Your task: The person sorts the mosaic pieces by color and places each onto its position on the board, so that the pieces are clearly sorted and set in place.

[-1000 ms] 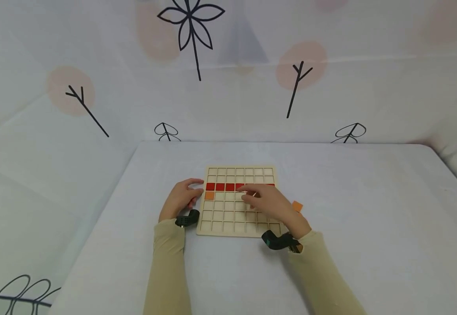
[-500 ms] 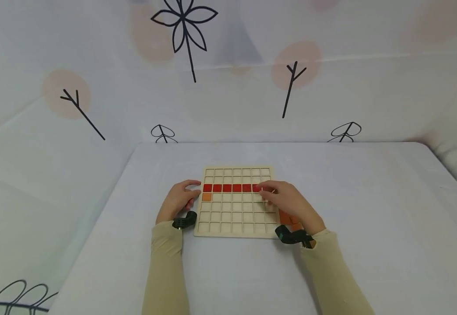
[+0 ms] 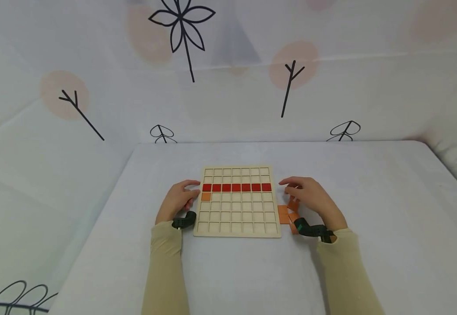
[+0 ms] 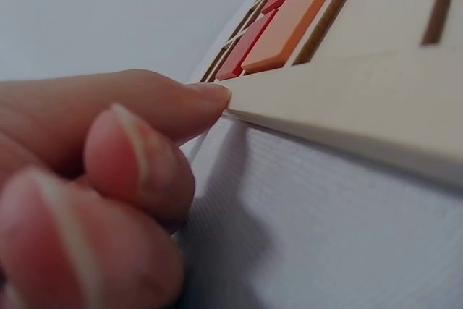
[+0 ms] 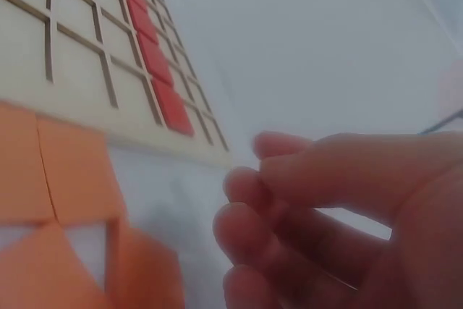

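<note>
A wooden grid board (image 3: 237, 226) lies flat on the table. Red square tiles (image 3: 236, 187) fill its third row from the far side, and one orange tile (image 3: 206, 197) sits in the leftmost cell of the row below. My left hand (image 3: 176, 199) is at the board's left edge; in the left wrist view a fingertip (image 4: 213, 95) touches the rim. Off the right edge, my right hand (image 3: 311, 194) hovers with loosely bent fingers and nothing between them, above and beyond some loose orange tiles (image 3: 283, 214). The right wrist view shows its fingertips apart from the board.
Several loose orange tiles (image 5: 76, 168) lie against the board's right side, some overlapping. A white cloth covers the table (image 3: 228, 275). Behind it hangs a patterned cloth backdrop (image 3: 228, 100). Both wrists wear black cameras.
My right hand has moved right, from above the red row to beyond the board's right edge, uncovering the whole red row and the loose orange tiles. My left hand stays at the left edge.
</note>
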The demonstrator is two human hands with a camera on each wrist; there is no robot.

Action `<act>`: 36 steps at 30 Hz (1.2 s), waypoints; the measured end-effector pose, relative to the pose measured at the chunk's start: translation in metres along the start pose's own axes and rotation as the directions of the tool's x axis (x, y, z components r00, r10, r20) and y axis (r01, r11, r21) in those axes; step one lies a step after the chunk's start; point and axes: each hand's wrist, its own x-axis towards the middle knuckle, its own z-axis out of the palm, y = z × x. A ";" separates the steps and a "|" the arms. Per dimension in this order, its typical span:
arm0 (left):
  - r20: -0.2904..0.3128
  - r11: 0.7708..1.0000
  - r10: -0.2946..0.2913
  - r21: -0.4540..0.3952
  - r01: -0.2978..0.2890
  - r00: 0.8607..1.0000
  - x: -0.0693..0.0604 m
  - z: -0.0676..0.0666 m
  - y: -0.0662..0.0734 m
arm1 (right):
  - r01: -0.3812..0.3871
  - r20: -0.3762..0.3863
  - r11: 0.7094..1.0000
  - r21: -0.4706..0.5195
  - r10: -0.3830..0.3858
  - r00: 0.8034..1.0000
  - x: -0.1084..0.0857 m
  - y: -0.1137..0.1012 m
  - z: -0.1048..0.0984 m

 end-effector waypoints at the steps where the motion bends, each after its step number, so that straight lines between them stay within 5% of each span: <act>1: 0.000 1.000 -0.003 -0.001 0.003 1.000 0.000 0.000 0.000 | -0.001 0.001 1.000 0.003 0.001 1.000 0.000 0.003 -0.002; 11: -0.003 1.000 0.001 0.002 -0.001 1.000 -0.001 -0.001 -0.002 | -0.034 0.063 0.999 0.040 0.032 0.997 -0.007 0.017 -0.008; 19: -0.004 1.000 0.012 0.007 -0.012 1.000 -0.001 -0.002 -0.002 | 0.009 0.167 0.999 0.035 -0.015 0.986 -0.010 0.023 -0.008; 36: 0.004 0.999 0.029 0.023 -0.029 1.000 -0.001 -0.002 -0.001 | 0.039 0.185 0.999 0.001 -0.038 0.982 -0.013 0.022 -0.007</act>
